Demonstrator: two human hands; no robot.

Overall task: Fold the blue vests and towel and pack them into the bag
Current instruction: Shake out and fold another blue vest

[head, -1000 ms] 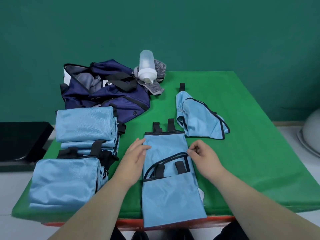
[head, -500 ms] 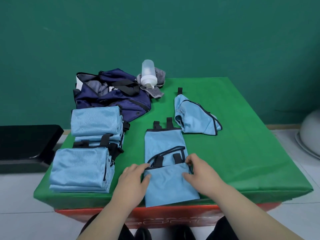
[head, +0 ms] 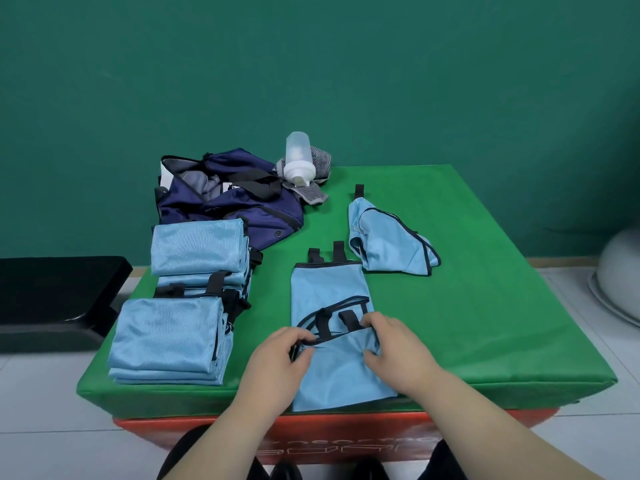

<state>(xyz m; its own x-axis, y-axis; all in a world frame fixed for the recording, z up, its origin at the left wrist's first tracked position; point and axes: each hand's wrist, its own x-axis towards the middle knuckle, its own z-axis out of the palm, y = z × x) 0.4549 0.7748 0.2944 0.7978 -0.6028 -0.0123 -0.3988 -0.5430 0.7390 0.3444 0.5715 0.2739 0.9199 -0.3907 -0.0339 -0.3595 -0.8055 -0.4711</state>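
Vest [head: 328, 292] in L hand [head: 273, 362], R hand [head: 398, 351]

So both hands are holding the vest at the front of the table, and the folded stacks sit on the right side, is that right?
No. The head view shows the left hand and right hand holding the vest at the front of the table, but the folded stacks sit on the left side, not the right.

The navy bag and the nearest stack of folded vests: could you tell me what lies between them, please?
A second stack of folded blue vests, seen in the head view.
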